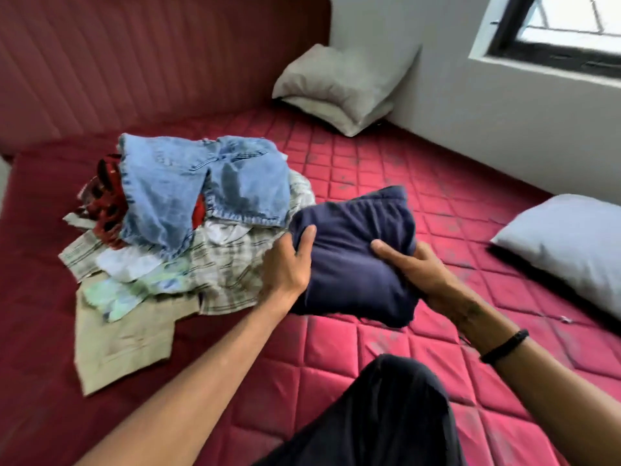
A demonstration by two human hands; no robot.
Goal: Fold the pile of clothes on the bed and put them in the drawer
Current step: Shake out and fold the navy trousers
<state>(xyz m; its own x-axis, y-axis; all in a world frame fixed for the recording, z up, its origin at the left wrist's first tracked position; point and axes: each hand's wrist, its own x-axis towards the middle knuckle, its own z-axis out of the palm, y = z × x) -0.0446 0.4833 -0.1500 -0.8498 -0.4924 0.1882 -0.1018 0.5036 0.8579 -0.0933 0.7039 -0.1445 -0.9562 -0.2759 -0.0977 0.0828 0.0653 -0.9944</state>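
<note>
A folded navy garment [353, 260] sits between both hands above the red quilted bed [369, 169], held a little clear of the mattress. The left hand [289, 267] grips its left edge, thumb up on top of the cloth and fingers tucked underneath; the right hand [413, 270] grips the right side in the same way, thumb across the top, fingers hidden below. So each grip is closed around the navy garment. A black band [504, 346] circles the right wrist.

Just to the left of the garment lies the pile of clothes [161, 250], unfolded and spread over the bed. On top is a pair of light blue denim shorts [201, 190]; beneath it show a red and dark patterned piece [109, 196], a pale checked shirt [232, 274], a white and green printed piece [127, 287] and, lowest and nearest, a beige garment [124, 344].

A grey pillow [339, 85] leans in the far corner against the wall, and another pillow [571, 243] lies at the right edge of the bed. A window [557, 31] is set in the wall at upper right. The person's dark-trousered knee [386, 415] fills the bottom centre
</note>
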